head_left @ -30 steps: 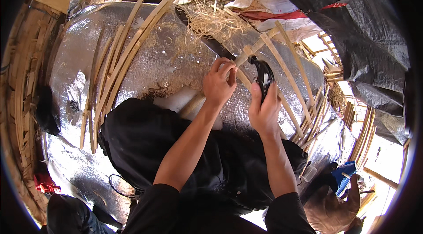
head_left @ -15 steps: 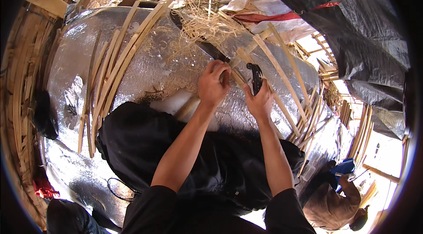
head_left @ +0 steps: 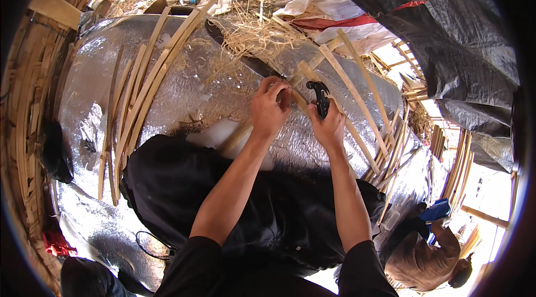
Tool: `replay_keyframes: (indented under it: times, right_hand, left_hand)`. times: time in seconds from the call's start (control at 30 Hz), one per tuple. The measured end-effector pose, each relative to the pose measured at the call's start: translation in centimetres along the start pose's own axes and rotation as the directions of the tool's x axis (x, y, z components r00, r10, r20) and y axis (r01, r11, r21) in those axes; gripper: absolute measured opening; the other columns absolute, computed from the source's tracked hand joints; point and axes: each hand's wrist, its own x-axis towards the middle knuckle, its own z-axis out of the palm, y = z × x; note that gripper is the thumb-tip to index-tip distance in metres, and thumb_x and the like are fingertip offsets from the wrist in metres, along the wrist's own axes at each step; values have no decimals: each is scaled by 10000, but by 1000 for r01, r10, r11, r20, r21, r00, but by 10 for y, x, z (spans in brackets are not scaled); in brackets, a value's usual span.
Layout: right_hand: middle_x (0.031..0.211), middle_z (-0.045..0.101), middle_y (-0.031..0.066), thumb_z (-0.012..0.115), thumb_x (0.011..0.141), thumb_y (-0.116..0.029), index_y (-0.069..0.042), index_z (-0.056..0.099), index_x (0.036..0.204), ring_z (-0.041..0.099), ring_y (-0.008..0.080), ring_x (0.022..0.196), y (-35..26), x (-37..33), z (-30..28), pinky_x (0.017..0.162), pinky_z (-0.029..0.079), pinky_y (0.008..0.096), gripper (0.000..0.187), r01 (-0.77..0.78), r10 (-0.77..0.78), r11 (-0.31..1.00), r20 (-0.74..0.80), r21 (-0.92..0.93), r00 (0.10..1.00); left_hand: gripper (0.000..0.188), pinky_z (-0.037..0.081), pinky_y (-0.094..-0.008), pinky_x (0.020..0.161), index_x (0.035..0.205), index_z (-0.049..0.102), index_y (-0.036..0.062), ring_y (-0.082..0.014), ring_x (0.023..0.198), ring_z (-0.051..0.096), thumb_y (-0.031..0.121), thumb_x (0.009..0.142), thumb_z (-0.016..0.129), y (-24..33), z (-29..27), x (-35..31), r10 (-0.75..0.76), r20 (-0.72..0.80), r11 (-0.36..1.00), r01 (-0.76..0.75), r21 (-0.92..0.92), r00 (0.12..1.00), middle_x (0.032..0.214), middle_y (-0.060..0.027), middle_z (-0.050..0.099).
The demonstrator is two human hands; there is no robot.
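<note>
Two hands work over the silver mat (head_left: 184, 84): our left hand (head_left: 269, 108) pinches a bamboo strip (head_left: 304, 76) near the mat's middle, and our right hand (head_left: 329, 125) grips a black-handled knife (head_left: 320, 97) against it. Loose strips (head_left: 142, 90) lie to the left, shavings (head_left: 257, 34) beyond.

Pale matt bamboo strips (head_left: 146, 82), crinkled shiny silver foil sheet (head_left: 206, 82), glossy black plastic tarpaulin (head_left: 446, 34), dry straw-like shavings (head_left: 257, 34)

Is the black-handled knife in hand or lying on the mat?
In hand: the right hand grips the knife, its handle upright above the silver mat.
</note>
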Motion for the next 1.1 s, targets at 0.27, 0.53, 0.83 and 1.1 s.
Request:
replay_keyframes:
  times: [0.27, 0.53, 0.83, 1.1]
  right_hand:
    - [950, 758, 231, 754, 961, -321, 16, 636, 1105, 743, 464, 916, 1, -4, -2, 805, 572, 518, 384, 40, -38, 997, 41, -69, 998]
    - [907, 745, 261, 839, 881, -271, 28, 605, 1080, 746, 476, 867, -5, -5, 2, 738, 590, 511, 429, 142, -149, 986, -68, -91, 987]
    - [902, 744, 246, 835, 861, -183, -16, 555, 1126, 742, 473, 829, 8, -18, 3, 694, 596, 528, 421, 143, -144, 977, 9, -157, 990]
    - [891, 749, 224, 829, 879, -187, -41, 560, 1139, 747, 446, 835, 14, -22, 2, 672, 587, 513, 402, 132, -132, 982, 7, -133, 991]
  left_hand:
    - [133, 582, -401, 647, 954, 723, 122, -308, 788, 749, 30, 875, 778, -1, 4, 2, 15, -13, 1000, -15, -8, 1000, 1051, -62, 720]
    - [147, 591, -408, 635, 977, 721, 150, -312, 794, 756, 68, 875, 788, -3, 7, -1, 16, -28, 1000, -15, 25, 999, 1077, -51, 721]
    - [134, 594, -396, 702, 995, 727, 94, -310, 852, 751, 37, 888, 784, 8, 4, -1, -26, 3, 997, 26, 68, 1000, 1059, -84, 725]
    - [122, 599, -388, 716, 969, 743, 74, -300, 859, 759, 50, 872, 812, 2, 4, -2, 4, 12, 1000, -4, 30, 1000, 1066, -103, 728]
